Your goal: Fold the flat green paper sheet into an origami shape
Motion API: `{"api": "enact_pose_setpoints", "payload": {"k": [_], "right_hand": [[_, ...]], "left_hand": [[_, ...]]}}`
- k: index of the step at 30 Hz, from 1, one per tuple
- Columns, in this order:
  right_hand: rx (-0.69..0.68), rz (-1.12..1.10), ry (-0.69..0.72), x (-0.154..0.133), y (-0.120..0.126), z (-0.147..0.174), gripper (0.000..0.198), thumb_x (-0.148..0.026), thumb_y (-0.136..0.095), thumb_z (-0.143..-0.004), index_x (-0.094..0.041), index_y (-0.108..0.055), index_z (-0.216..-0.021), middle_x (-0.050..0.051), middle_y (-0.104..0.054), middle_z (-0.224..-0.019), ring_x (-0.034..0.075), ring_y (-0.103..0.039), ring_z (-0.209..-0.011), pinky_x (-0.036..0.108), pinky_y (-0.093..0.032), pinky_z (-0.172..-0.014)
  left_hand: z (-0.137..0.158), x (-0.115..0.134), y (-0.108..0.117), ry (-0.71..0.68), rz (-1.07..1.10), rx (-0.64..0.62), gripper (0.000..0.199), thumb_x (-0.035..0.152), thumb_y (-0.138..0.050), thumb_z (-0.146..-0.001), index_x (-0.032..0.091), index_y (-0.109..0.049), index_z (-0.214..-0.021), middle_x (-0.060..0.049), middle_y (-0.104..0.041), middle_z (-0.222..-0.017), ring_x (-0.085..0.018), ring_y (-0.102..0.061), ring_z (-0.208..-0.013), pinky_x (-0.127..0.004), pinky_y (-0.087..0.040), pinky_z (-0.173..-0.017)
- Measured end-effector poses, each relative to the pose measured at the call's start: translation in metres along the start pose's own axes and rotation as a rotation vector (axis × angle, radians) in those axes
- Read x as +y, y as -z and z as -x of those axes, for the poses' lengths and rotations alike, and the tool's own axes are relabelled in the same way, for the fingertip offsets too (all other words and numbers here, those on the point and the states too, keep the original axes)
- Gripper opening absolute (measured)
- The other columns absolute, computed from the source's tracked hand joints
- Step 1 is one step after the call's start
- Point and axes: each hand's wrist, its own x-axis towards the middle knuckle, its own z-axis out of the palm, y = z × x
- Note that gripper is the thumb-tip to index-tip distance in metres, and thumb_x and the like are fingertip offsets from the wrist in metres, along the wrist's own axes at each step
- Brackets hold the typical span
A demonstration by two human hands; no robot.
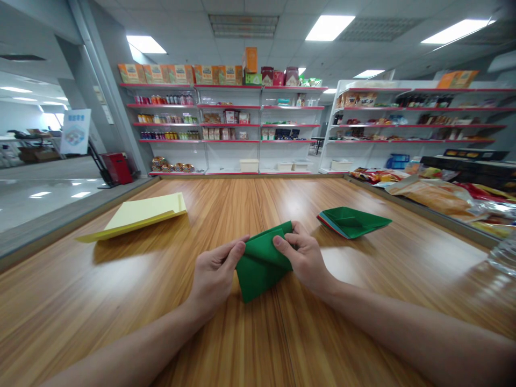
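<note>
A folded sheet of green paper [262,269] is held up just over the wooden table, tilted, with its lower corner pointing down. My left hand [215,274] pinches its upper left edge between thumb and fingers. On the upper right edge, my right hand [306,255] grips the same paper, thumb in front and fingers behind. Beyond my right hand lies a stack of folded paper [355,221], green on top with red and blue edges showing beneath. To the far left is a pile of yellow paper [141,213] with a raised fold along one side.
The wooden table [258,199] has a raised rim. Snack packages [439,196] stand past its right rim, and a clear plastic object [503,255] sits at the right edge. Stocked shelves [229,123] line the back, with a red box [116,167] on the floor at left.
</note>
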Motion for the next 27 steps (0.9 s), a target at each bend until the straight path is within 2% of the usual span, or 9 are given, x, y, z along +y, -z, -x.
{"api": "enact_pose_setpoints", "payload": {"k": [4,8,12,16,20,27], "right_hand": [[0.018,0.031,0.009,-0.0018,-0.0014,0.0018,0.047,-0.039,-0.055,-0.088,-0.018,-0.042,-0.048,0.001,-0.039,-0.075,0.015,-0.046,-0.071,0.030,-0.037,-0.064],[0.059,0.055,0.025,-0.0017,-0.0017,0.0024,0.046,-0.038,-0.055,-0.088,-0.018,-0.042,-0.049,0.001,-0.039,-0.077,0.016,-0.046,-0.072,0.031,-0.037,-0.065],[0.071,0.064,0.034,-0.0006,-0.0013,0.0024,0.045,-0.037,-0.056,-0.088,-0.018,-0.044,-0.049,0.001,-0.039,-0.076,0.016,-0.046,-0.074,0.032,-0.037,-0.068],[0.070,0.061,0.037,-0.0008,-0.0016,0.0031,0.044,-0.037,-0.056,-0.088,-0.018,-0.045,-0.050,0.001,-0.040,-0.078,0.016,-0.046,-0.073,0.032,-0.037,-0.067],[0.088,0.079,0.041,-0.0022,-0.0021,0.0033,0.045,-0.038,-0.056,-0.087,-0.018,-0.045,-0.048,0.001,-0.038,-0.076,0.016,-0.045,-0.072,0.032,-0.037,-0.066],[0.097,0.076,0.037,-0.0026,-0.0016,0.0043,0.045,-0.037,-0.056,-0.088,-0.018,-0.044,-0.048,0.001,-0.038,-0.076,0.016,-0.045,-0.072,0.032,-0.037,-0.065]], "left_hand": [[0.0021,0.0013,0.0000,-0.011,-0.015,-0.005,0.033,0.042,-0.058,-0.086,0.019,-0.072,-0.104,-0.005,-0.073,-0.100,-0.024,-0.068,-0.093,-0.028,-0.058,-0.071],[-0.0004,0.0007,-0.0007,0.047,0.060,-0.031,0.040,0.044,-0.061,-0.083,0.017,-0.069,-0.111,-0.006,-0.074,-0.097,-0.025,-0.068,-0.090,-0.028,-0.058,-0.067],[-0.0035,0.0005,-0.0001,0.079,0.096,-0.097,0.043,0.042,-0.071,-0.075,0.016,-0.069,-0.110,-0.007,-0.074,-0.097,-0.024,-0.069,-0.088,-0.030,-0.057,-0.076],[-0.0024,0.0012,0.0003,0.060,0.047,-0.067,0.037,0.041,-0.068,-0.079,0.018,-0.071,-0.107,-0.007,-0.072,-0.101,-0.024,-0.068,-0.093,-0.032,-0.055,-0.083],[0.0010,0.0031,-0.0024,0.048,0.116,-0.066,0.033,0.040,-0.066,-0.081,0.017,-0.072,-0.105,-0.007,-0.072,-0.103,-0.026,-0.066,-0.099,-0.035,-0.053,-0.089],[0.0001,-0.0027,-0.0031,0.076,0.227,-0.086,0.036,0.042,-0.065,-0.082,0.016,-0.072,-0.106,-0.010,-0.071,-0.104,-0.028,-0.064,-0.102,-0.037,-0.054,-0.088]]}}
